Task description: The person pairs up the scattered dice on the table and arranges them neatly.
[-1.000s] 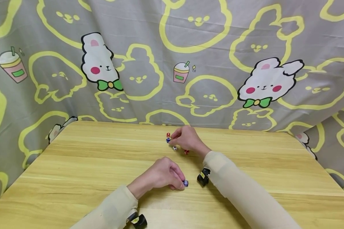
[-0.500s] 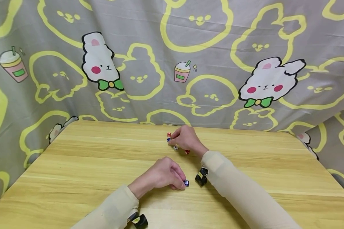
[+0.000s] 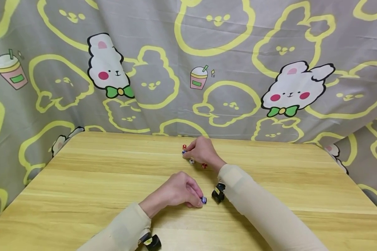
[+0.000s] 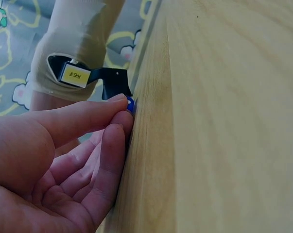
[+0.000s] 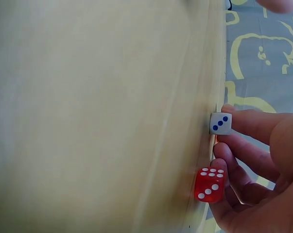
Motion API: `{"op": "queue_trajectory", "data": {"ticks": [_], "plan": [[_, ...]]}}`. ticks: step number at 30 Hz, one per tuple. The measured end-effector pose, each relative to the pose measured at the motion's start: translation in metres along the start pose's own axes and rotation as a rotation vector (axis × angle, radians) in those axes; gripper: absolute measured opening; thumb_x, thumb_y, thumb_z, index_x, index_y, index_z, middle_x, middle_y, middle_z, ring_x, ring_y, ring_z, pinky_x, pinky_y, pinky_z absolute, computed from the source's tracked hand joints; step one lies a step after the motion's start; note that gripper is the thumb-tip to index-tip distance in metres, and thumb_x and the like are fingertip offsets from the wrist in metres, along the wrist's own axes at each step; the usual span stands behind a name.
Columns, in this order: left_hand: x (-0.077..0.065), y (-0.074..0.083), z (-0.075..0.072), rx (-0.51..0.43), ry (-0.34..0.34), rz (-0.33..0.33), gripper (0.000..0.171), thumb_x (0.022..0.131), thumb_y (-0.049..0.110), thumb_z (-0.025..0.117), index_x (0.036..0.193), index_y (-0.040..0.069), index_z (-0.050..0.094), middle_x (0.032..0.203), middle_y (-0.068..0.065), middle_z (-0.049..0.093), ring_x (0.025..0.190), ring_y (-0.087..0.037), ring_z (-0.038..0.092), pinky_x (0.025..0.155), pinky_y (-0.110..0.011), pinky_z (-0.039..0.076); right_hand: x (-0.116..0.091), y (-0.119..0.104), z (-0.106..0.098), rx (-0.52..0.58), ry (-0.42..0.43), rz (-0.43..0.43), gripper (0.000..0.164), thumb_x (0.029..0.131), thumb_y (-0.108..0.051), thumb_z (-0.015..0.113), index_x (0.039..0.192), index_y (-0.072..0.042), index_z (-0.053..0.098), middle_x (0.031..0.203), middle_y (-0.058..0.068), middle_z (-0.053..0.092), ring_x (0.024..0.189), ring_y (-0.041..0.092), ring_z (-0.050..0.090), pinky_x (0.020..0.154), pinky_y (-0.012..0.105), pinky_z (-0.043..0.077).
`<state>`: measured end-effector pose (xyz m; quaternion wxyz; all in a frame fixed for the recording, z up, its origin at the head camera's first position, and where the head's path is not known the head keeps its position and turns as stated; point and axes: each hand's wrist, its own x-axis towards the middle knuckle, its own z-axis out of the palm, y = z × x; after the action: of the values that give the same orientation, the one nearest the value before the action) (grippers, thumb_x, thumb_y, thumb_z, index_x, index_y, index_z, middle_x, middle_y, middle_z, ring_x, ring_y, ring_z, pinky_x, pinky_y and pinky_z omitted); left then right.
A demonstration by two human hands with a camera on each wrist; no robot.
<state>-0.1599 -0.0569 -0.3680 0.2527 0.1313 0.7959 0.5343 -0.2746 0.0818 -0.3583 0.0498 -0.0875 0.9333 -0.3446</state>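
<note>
Dice held: near blue die [image 3: 204, 200], six white pips showing, at the table's near half; far blue die [image 3: 184, 152], well apart from it toward the back edge.
Left hand [image 3: 179, 190]: thumb and fingertip pinch the near blue die.
Right hand [image 3: 202, 150]: thumb and finger grasp the far blue die.
Loose dice: far red die [image 3: 184, 147] just behind the far blue die; white die [image 5: 220, 123] and near red die [image 5: 210, 185] beside the right hand.
Surface: wood-grain table [image 3: 88, 174].
Backdrop: grey rabbit-print curtain [image 3: 163, 28].
</note>
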Motion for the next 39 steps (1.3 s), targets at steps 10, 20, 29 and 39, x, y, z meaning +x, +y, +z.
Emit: {"op": "queue_trajectory", "data": {"ticks": [10,20,29,39], "plan": [[0.001,0.001,0.0,0.005,-0.005,0.008,0.016,0.076,0.001,0.09,0.087,0.004,0.079,0.079,-0.007,0.081,0.063,-0.009,0.072,0.062,-0.026,0.06,-0.001,0.0,-0.002,-0.029,0.017,0.002,0.015,0.083,-0.023,0.092,0.093,-0.014,0.087,0.093,-0.001,0.083,0.099,0.017,0.068,0.089,0.031,0.054],[0.001,0.002,0.001,-0.003,-0.008,0.01,0.016,0.076,0.001,0.09,0.088,0.003,0.079,0.079,-0.007,0.081,0.063,-0.01,0.072,0.062,-0.027,0.061,-0.004,0.005,-0.007,0.021,0.004,-0.007,0.011,0.087,-0.02,0.088,0.097,-0.015,0.087,0.1,0.0,0.082,0.097,0.017,0.065,0.085,0.029,0.054],[0.0,0.003,0.0,-0.007,-0.009,0.008,0.017,0.076,0.0,0.09,0.089,0.003,0.079,0.08,-0.008,0.081,0.065,-0.01,0.073,0.063,-0.027,0.062,-0.005,0.006,-0.021,0.069,-0.002,-0.017,0.014,0.089,-0.02,0.085,0.103,-0.016,0.086,0.11,0.002,0.081,0.105,0.019,0.068,0.09,0.035,0.057],[-0.001,0.002,-0.001,-0.003,-0.005,0.008,0.017,0.076,0.0,0.09,0.089,0.002,0.079,0.08,-0.007,0.081,0.065,-0.01,0.073,0.064,-0.027,0.062,-0.013,0.009,-0.033,0.079,0.002,-0.061,0.014,0.095,-0.024,0.079,0.105,-0.016,0.084,0.105,0.002,0.081,0.1,0.02,0.07,0.087,0.036,0.058]]}}
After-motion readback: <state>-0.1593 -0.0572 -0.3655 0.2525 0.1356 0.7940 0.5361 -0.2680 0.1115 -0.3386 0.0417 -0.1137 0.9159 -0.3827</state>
